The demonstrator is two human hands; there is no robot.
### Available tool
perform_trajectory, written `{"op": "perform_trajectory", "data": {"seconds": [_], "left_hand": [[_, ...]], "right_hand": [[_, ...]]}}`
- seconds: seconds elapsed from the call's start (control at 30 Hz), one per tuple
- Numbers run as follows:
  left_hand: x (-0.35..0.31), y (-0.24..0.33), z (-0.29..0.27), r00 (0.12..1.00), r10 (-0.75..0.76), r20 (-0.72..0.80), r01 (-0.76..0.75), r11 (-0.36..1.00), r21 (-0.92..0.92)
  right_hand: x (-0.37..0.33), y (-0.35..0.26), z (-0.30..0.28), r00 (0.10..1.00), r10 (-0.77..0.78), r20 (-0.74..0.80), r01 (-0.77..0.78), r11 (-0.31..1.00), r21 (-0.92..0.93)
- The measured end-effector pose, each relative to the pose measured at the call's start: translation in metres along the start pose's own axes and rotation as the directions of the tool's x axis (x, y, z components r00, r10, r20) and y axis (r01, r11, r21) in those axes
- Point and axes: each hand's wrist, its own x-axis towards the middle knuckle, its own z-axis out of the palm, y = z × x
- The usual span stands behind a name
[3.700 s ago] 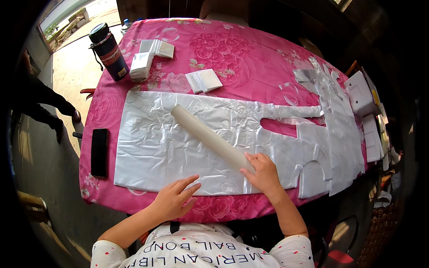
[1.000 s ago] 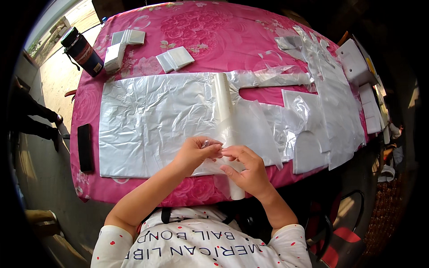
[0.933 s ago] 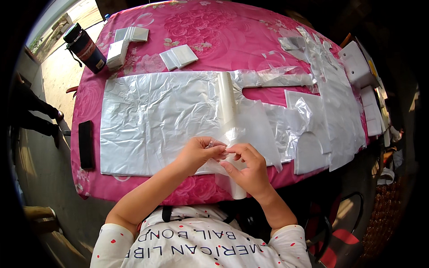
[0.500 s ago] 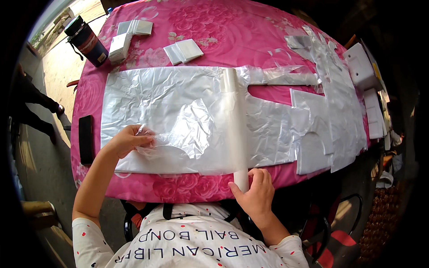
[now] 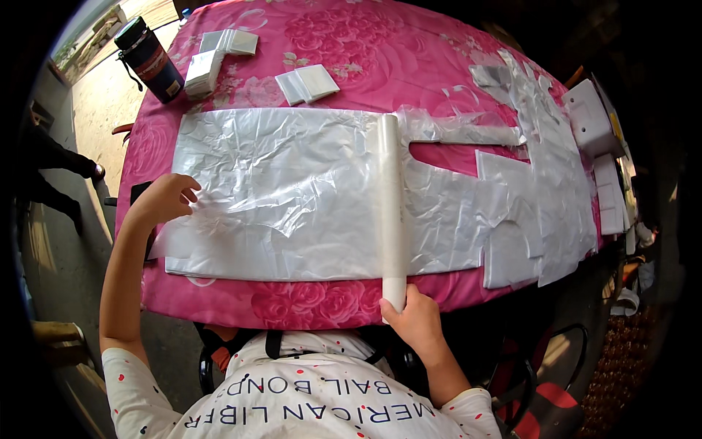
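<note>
Nearest: white spotted shirt (image 5: pixel 314 388), below both grips; red chair (image 5: pixel 559 395) down and right of the right grip.

Right grip (image 5: pixel 415 314): closed about the near end of the roll (image 5: pixel 393 205), thumb on its left side. Roll lies lengthwise away from this grip, across the white sheets (image 5: pixel 442 212); its near end reaches the edge of the table (image 5: pixel 219 304).

Left grip (image 5: pixel 164 197): raised farther out and well left of the right one, fingers loosely curled. Clear film (image 5: pixel 281 216) at its fingertips, spread rightward over the sheets; cannot tell whether it is pinched. Phone (image 5: pixel 140 192) partly hidden behind this wrist.

Beyond the left grip: dark flask (image 5: pixel 151 62), tilted in view; packets (image 5: pixel 205 69) just right of it; another packet (image 5: pixel 307 84) farther right.

Beyond and right of the right grip: offcuts (image 5: pixel 552 168), then white boxes (image 5: pixel 591 121).
</note>
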Motion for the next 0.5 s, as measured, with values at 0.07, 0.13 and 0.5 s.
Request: {"op": "perform_trajectory", "data": {"seconds": [0.07, 0.13, 0.5], "left_hand": [[-0.011, 0.044, -0.010, 0.951, -0.151, -0.269, 0.293, 0.718, 0.631], [-0.027, 0.096, -0.001, 0.806, 0.331, -0.491, 0.106, 0.736, 0.669], [0.035, 0.241, 0.199, 0.677, 0.565, -0.472, -0.681, 0.724, -0.110]], "right_hand": [[-0.001, 0.000, 0.002, 1.000, 0.011, 0.010, -0.011, 1.000, -0.023], [-0.001, 0.006, 0.001, 0.999, 0.036, -0.001, -0.036, 0.999, -0.033], [0.002, 0.002, -0.004, 0.995, 0.073, 0.070, -0.073, 0.997, -0.006]]}}
